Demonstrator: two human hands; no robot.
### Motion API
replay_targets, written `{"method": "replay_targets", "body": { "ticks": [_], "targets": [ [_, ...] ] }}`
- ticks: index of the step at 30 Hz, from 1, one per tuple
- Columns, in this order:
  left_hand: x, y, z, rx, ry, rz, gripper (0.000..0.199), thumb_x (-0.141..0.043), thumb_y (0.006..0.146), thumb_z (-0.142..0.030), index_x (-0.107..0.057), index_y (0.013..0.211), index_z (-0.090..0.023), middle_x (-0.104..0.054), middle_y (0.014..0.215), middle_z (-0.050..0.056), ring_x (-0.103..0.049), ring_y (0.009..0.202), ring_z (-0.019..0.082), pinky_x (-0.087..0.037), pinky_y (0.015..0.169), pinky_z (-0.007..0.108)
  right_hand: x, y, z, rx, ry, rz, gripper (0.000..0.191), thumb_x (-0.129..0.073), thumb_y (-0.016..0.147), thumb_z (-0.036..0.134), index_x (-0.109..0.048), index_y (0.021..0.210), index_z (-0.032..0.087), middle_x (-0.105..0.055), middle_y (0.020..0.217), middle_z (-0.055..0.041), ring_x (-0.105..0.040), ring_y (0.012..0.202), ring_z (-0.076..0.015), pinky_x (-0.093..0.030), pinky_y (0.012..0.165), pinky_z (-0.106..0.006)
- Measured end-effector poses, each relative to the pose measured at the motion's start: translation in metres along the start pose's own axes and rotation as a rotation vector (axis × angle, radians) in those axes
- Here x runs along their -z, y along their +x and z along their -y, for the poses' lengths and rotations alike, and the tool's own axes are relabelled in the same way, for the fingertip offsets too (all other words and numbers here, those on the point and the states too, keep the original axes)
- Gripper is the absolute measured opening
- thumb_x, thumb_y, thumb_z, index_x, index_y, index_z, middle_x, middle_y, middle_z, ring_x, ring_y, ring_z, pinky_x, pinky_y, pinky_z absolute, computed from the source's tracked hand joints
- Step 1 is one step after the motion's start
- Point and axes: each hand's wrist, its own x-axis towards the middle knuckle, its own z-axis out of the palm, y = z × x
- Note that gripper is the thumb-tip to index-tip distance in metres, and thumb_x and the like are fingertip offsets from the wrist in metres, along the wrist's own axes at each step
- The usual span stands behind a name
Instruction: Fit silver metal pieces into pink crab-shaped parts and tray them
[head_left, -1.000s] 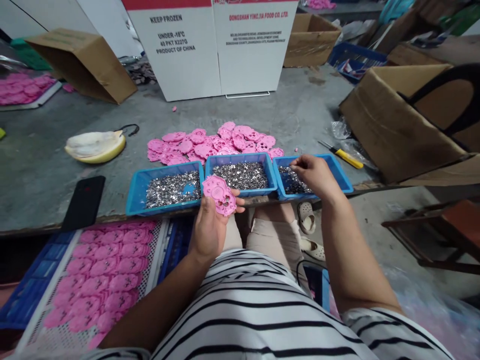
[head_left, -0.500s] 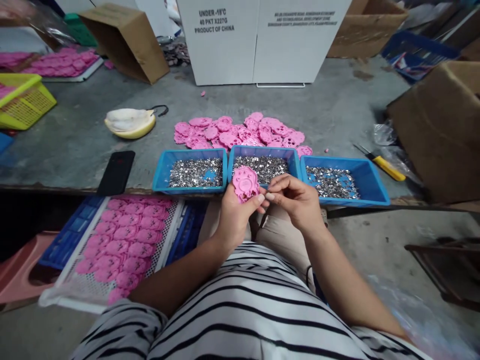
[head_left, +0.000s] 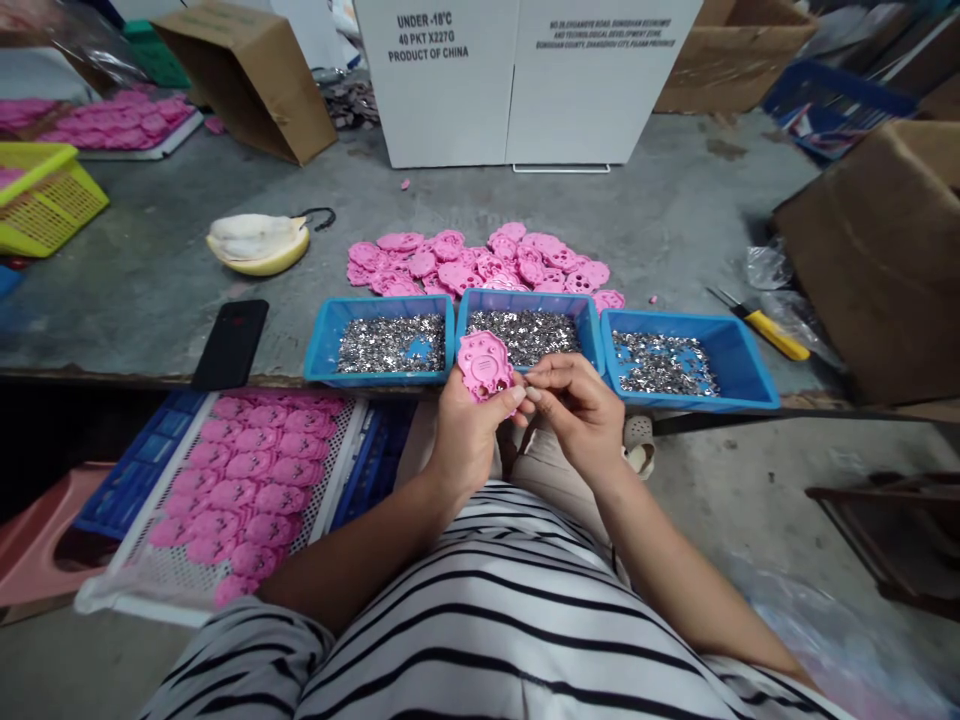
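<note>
My left hand (head_left: 466, 428) is closed on a pink plastic piece (head_left: 484, 362), its thumb pressed on the lower edge. Right beside it, my right hand (head_left: 574, 405) is pinched, fingertips close to the piece's lower right corner; whatever it holds is too small to make out. Just beyond the hands stand three blue trays, the left tray (head_left: 319, 340), the middle tray (head_left: 589, 330) and the right tray (head_left: 750, 375), with small shiny metal bits inside. Behind them lies a pile of pink pieces (head_left: 457, 275).
A black phone (head_left: 231, 345), a fruit rind (head_left: 259, 245) and a yellow-handled tool (head_left: 776, 335) lie on the grey table. Lower left, a white perforated tray (head_left: 142, 560) bears rows of pink pieces. Cardboard boxes and a white carton (head_left: 510, 110) stand around.
Both hands have shifted slightly left with the pink piece, which has turned a little. A light-coloured shoe now shows beside my right hand.
</note>
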Motion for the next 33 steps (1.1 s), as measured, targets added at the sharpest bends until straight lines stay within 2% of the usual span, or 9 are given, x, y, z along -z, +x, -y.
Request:
{"method": "replay_targets", "body": {
  "ticks": [7, 12, 17, 20, 26, 33],
  "targets": [
    [0.001, 0.003, 0.003, -0.138, -0.004, -0.119, 0.037, -0.076, 0.056, -0.012, -0.054, 0.085, -0.016, -0.065, 0.072, -0.004, -0.060, 0.058, 0.008, -0.047, 0.050, 0.019, -0.013, -0.013, 0.007, 0.150, -0.198, 0.004, 0.033, -0.052, 0.089, 0.008, -0.069, 0.110, 0.026, -0.067, 0.102, -0.0077, -0.065, 0.096, -0.0200, -0.055, 0.081, -0.039],
    [0.003, 0.005, 0.002, -0.210, 0.009, -0.162, 0.035, -0.075, 0.055, -0.011, -0.054, 0.083, -0.017, -0.065, 0.069, -0.005, -0.056, 0.053, 0.006, -0.046, 0.051, 0.019, -0.021, -0.019, 0.010, 0.215, -0.199, 0.029, 0.048, -0.044, 0.088, 0.001, -0.063, 0.124, 0.026, -0.063, 0.110, -0.0093, -0.064, 0.103, -0.0191, -0.055, 0.084, -0.038],
    [0.006, 0.006, 0.001, -0.205, 0.053, -0.149, 0.033, -0.072, 0.058, -0.012, -0.053, 0.084, -0.016, -0.065, 0.069, -0.004, -0.058, 0.053, 0.007, -0.045, 0.048, 0.019, -0.019, -0.018, 0.014, 0.160, -0.174, 0.052, 0.042, -0.046, 0.089, 0.001, -0.066, 0.116, 0.025, -0.065, 0.107, -0.0084, -0.065, 0.101, -0.0178, -0.056, 0.083, -0.036],
    [0.008, 0.006, 0.000, -0.200, 0.121, -0.148, 0.034, -0.071, 0.059, -0.012, -0.052, 0.086, -0.017, -0.065, 0.070, -0.003, -0.060, 0.055, 0.009, -0.045, 0.048, 0.019, -0.015, -0.012, 0.016, 0.132, -0.192, 0.039, 0.029, -0.052, 0.089, 0.006, -0.068, 0.106, 0.023, -0.067, 0.102, -0.0078, -0.066, 0.097, -0.0184, -0.056, 0.081, -0.036],
    [0.009, 0.004, -0.001, -0.219, 0.262, -0.106, 0.034, -0.068, 0.062, -0.013, -0.050, 0.090, -0.019, -0.065, 0.071, -0.004, -0.059, 0.056, 0.009, -0.046, 0.049, 0.019, -0.009, 0.003, 0.015, -0.050, -0.088, 0.029, 0.005, -0.064, 0.085, 0.018, -0.067, 0.084, 0.023, -0.069, 0.091, -0.0045, -0.065, 0.084, -0.0177, -0.054, 0.071, -0.033],
    [0.014, 0.006, 0.005, -0.184, 0.379, -0.148, 0.038, -0.071, 0.062, -0.018, -0.051, 0.094, -0.020, -0.063, 0.074, -0.004, -0.052, 0.052, 0.008, -0.045, 0.050, 0.022, -0.009, 0.008, 0.015, -0.167, -0.057, 0.110, 0.010, -0.070, 0.080, 0.021, -0.065, 0.071, 0.021, -0.065, 0.089, -0.0047, -0.062, 0.085, -0.0181, -0.052, 0.076, -0.035]
  ]
}}
